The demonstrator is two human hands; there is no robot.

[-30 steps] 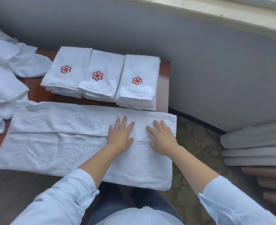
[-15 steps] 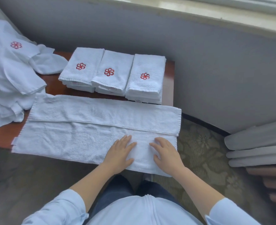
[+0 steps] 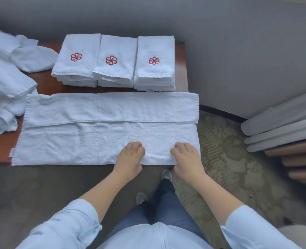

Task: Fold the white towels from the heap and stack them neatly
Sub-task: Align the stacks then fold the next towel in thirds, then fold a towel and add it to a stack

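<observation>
towel (image 3: 94, 139) is lying spread along the near edge of the wooden table (image 3: 181, 69), its far third already folded toward us to narrow the strip to the width of the folded stacks (image 3: 112, 69) sitting in a row just behind it. we are curling the fingers of our left hand (image 3: 130, 157) and right hand (image 3: 186, 157) onto its near hem by the right end, seemingly pinching it to lift that edge over. the unfolded heap (image 3: 3, 83) is waiting at the left.
</observation>
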